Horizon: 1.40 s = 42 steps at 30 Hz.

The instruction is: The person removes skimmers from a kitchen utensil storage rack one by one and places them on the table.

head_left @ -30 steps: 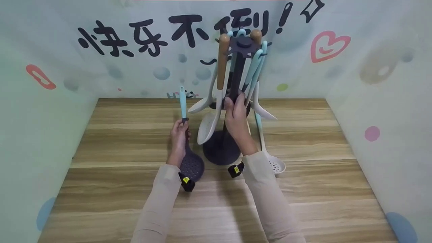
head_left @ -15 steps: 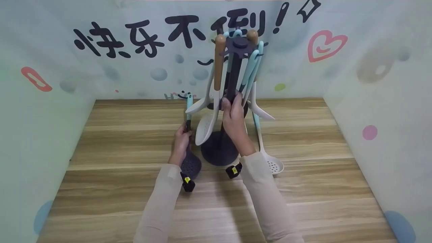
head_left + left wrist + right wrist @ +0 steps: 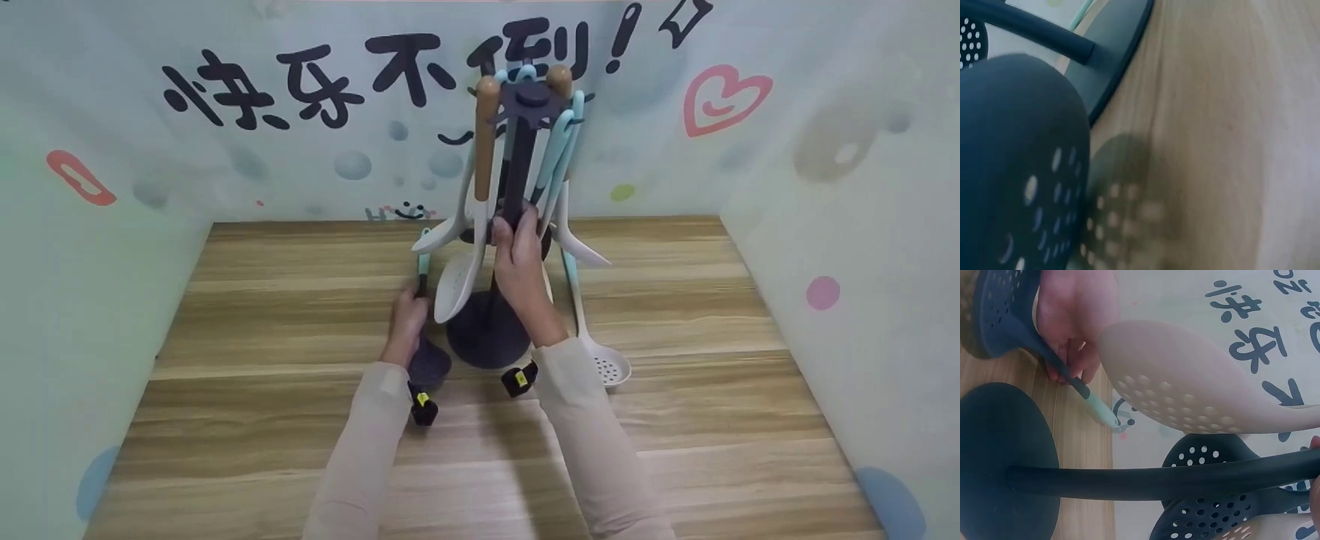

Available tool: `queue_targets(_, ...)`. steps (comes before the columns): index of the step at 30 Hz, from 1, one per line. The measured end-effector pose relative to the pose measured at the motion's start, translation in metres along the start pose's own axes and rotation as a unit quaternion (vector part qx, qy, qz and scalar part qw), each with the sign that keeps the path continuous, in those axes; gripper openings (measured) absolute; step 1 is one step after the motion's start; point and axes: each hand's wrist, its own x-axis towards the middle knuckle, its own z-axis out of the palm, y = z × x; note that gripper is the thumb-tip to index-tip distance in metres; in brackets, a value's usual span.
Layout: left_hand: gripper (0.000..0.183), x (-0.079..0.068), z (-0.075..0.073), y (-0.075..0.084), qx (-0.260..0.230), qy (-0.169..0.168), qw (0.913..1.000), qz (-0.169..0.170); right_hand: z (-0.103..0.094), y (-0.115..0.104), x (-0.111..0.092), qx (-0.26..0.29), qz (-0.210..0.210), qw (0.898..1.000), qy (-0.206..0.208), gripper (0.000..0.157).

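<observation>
My left hand [image 3: 409,319] grips a dark skimmer [image 3: 430,365] by its shaft, left of the utensil stand's round base [image 3: 487,337]. The skimmer has a light-blue handle end; its perforated head [image 3: 1022,152] casts a shadow on the table in the left wrist view. My right hand [image 3: 523,262] holds the dark pole [image 3: 1112,484] of the stand, fingers partly hidden behind it. Around the stand's hook ring [image 3: 531,103] hang several utensils with light-blue or wooden handles. One, a white slotted spoon [image 3: 459,289], hangs between the two hands.
A white skimmer [image 3: 611,366] with a light-blue handle is right of the stand, partly behind my right arm. Wood-grain table [image 3: 247,390] surrounds the base. A printed backdrop [image 3: 285,172] rises behind and at both sides.
My left hand has shifted a little to the right with the skimmer, whose handle end has dropped lower in the head view and its head has turned. My right hand keeps holding the pole.
</observation>
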Motion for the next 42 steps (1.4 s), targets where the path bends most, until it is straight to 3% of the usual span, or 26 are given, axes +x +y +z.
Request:
queue_targets(6, 0.051, -0.006, 0.005, 0.007, 0.084, 0.025, 0.9961, 0.01, 0.002, 0.002, 0.001, 0.021, -0.003, 1.0, -0.004, 0.062)
queue_targets(9, 0.051, -0.009, 0.006, 0.01, 0.118, 0.04, 0.9921, -0.007, 0.002, 0.002, 0.002, 0.025, -0.002, 1.0, -0.002, 0.061)
queue_targets(12, 0.052, -0.012, 0.006, 0.013, 0.121, 0.041, 0.9912, -0.035, 0.002, 0.002, 0.002, 0.023, 0.001, 1.0, -0.001, 0.061)
queue_targets(16, 0.055, -0.014, 0.006, 0.017, 0.076, 0.019, 0.995, -0.062, 0.001, 0.002, 0.001, 0.018, 0.006, 1.0, -0.001, 0.061)
queue_targets(24, 0.057, -0.014, 0.002, 0.023, -0.027, -0.016, 0.9962, -0.081, 0.001, 0.002, 0.001, 0.026, 0.009, 1.0, -0.002, 0.059)
queue_targets(28, 0.057, -0.014, -0.002, 0.029, -0.092, -0.004, 0.9915, -0.092, 0.001, 0.001, 0.001, 0.027, 0.004, 1.0, 0.0, 0.06)
queue_targets(31, 0.058, -0.018, -0.007, 0.038, -0.145, 0.032, 0.9854, -0.084, 0.001, 0.001, 0.0, 0.023, -0.003, 1.0, 0.001, 0.06)
queue_targets(34, 0.058, -0.023, -0.011, 0.053, -0.2, 0.086, 0.9751, -0.044, 0.002, 0.002, 0.0, 0.021, -0.008, 1.0, 0.001, 0.054)
queue_targets(38, 0.046, -0.035, -0.009, 0.08, -0.251, 0.154, 0.9542, 0.053, 0.002, 0.001, 0.0, 0.023, -0.006, 1.0, 0.001, 0.038)
queue_targets(42, 0.028, -0.052, -0.001, 0.108, -0.273, 0.16, 0.9357, 0.157, 0.001, 0.0, 0.0, 0.023, 0.001, 1.0, 0.004, 0.029)
